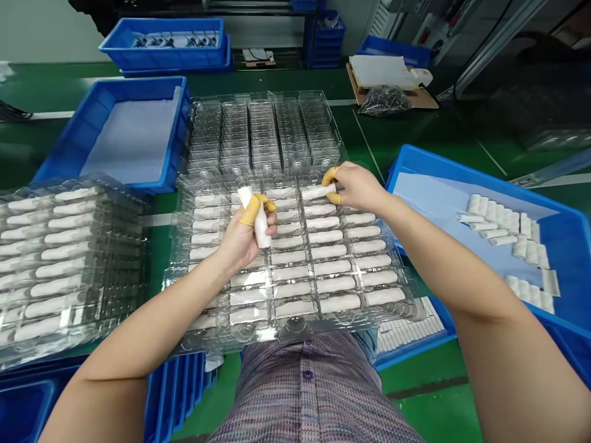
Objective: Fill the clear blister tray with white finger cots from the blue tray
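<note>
My left hand [252, 227], with yellow covers on thumb and finger, is wrapped round a white cylindrical piece [261, 229] held steeply tilted above the middle of a clear plastic tray [295, 326]. Rows of similar white pieces lie in the tray's slots. Toward the tray's back edge, my right hand [353, 186], also with yellow finger covers, pinches the right end of another white piece [317, 192], which lies over a slot in the fourth column.
Behind the tray stand stacked clear trays [265, 132]. A filled tray stack [69, 264] is at left, a lined blue bin [133, 132] at back left. At right, a blue bin [570, 246] holds several white pieces; another blue bin [415, 354] sits below.
</note>
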Available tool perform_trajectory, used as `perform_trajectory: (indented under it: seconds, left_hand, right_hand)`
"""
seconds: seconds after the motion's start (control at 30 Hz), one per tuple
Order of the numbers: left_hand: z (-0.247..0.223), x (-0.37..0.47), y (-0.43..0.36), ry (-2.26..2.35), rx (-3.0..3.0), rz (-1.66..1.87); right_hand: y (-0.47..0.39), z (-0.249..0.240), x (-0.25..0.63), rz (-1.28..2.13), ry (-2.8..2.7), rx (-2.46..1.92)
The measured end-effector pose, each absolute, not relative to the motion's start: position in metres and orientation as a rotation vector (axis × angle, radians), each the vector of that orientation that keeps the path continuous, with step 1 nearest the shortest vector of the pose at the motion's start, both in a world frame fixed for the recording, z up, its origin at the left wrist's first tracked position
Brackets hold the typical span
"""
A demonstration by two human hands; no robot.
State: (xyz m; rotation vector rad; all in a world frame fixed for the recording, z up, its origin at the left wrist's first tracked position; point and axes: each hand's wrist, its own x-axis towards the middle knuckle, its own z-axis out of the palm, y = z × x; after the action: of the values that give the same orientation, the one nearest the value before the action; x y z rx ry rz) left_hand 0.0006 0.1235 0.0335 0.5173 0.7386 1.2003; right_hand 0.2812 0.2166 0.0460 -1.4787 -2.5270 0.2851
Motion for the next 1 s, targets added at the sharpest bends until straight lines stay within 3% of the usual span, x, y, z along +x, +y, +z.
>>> perform_trajectory:
  seconds: [0.27, 0.33, 0.47, 0.53, 0.67, 0.9, 1.0]
  left_hand:
    - [0.036, 0.005, 0.12, 0.764, 0.561, 1.217]
    - [0.038, 0.006, 0.118, 0.773, 0.606, 1.253]
    - [0.04, 0.008, 0.118, 0.734, 0.694, 1.341]
    - [0.039, 0.007, 0.119, 0.72, 0.778, 1.384]
    - [0.036, 0.003, 0.12, 0.765, 0.826, 1.412]
    - [0.032, 0.006, 0.118, 0.747, 0.768, 1.347]
    - [0.033, 0.005, 0.119, 0.719, 0.797, 1.313]
  right_hand:
    - [0.203, 0.046, 0.253, 0.395, -2.457, -1.407]
    - [0.185, 0.049, 0.237, 0.828, -2.175, -1.327]
    - [0.142, 0.053, 0.201, 2.028, -1.49, -1.033]
    - [0.127, 0.054, 0.188, 2.302, -1.235, -0.932]
    - [0.119, 0.052, 0.18, 2.288, -1.046, -0.879]
    - [0.119, 0.038, 0.179, 1.609, -1.333, -0.993]
    - [0.119, 0.038, 0.181, 1.735, -1.285, -0.946]
